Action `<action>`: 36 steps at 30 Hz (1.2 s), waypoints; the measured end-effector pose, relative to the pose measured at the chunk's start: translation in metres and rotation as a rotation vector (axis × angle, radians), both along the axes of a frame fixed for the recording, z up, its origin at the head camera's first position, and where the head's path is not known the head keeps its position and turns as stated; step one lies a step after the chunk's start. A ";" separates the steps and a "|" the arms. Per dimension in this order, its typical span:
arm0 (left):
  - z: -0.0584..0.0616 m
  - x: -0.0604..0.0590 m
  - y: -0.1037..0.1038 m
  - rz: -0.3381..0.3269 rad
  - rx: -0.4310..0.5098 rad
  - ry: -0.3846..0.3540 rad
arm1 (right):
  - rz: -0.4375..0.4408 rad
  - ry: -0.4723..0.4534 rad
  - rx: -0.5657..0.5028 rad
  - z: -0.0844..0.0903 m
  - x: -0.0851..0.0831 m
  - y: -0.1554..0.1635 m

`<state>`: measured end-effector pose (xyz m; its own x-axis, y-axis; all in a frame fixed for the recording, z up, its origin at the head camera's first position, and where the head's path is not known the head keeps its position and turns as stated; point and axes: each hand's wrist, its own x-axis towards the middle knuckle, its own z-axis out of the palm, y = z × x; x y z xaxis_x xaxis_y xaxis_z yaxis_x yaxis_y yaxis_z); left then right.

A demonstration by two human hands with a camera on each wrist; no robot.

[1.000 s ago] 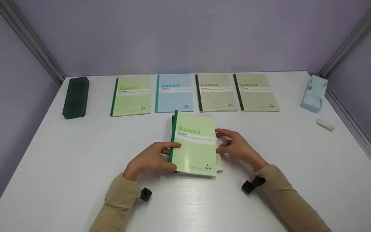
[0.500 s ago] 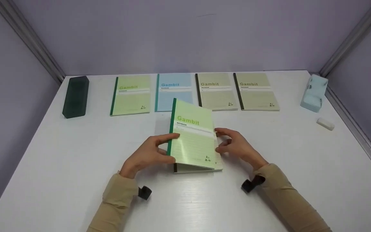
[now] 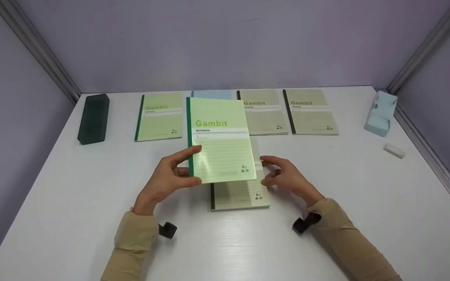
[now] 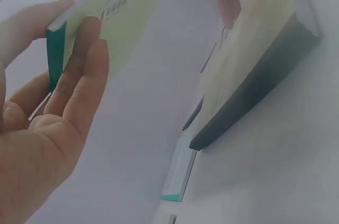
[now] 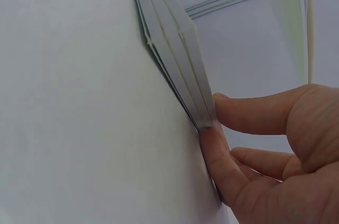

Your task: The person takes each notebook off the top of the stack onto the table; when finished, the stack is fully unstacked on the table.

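Note:
My left hand [image 3: 166, 175] grips a green Gambit notebook [image 3: 223, 144] by its dark green spine, thumb and a finger on the front cover. The notebook is raised above the table. In the left wrist view its back cover shows a barcode [image 4: 114, 6]. Beneath it lies a tan notebook [image 3: 240, 196], partly covered from the head view. My right hand [image 3: 287, 177] holds that notebook's right edge with curled fingers and thumb. The right wrist view shows several page blocks stacked under its cover, a notebook stack [image 5: 175, 44], with my right fingertips on the edge.
Along the back lie a green notebook [image 3: 160, 121], a blue notebook [image 3: 211, 94] mostly hidden, and two tan notebooks [image 3: 264, 121]. A dark green box [image 3: 94, 119] stands at the left, a pale blue box [image 3: 381, 113] at the right. Near it lies a white eraser [image 3: 394, 151].
My left hand has lifted the green notebook off the stack and carried it up, back and slightly left, uncovering the tan notebook. My right hand has stayed at the stack's edge.

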<state>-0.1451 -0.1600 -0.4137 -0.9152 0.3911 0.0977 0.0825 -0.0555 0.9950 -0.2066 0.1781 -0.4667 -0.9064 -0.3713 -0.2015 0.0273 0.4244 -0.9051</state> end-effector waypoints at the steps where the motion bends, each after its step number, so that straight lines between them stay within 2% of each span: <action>1: 0.001 0.001 -0.002 0.010 0.002 0.006 | -0.006 -0.001 0.008 0.000 0.000 0.000; 9: 0.007 0.009 -0.021 0.099 -0.060 0.036 | -0.029 -0.003 0.034 0.001 0.001 -0.001; 18: 0.007 0.030 -0.061 0.175 -0.103 -0.036 | -0.019 0.000 0.036 0.003 0.001 0.001; 23: 0.000 0.043 -0.091 0.180 -0.119 -0.064 | -0.014 0.003 0.026 0.001 0.003 -0.001; 29: -0.013 0.059 -0.122 0.170 -0.175 -0.152 | -0.015 0.005 0.025 -0.002 0.003 -0.002; 36: -0.026 0.067 -0.148 0.190 -0.207 -0.185 | -0.026 -0.003 0.018 -0.002 0.001 -0.001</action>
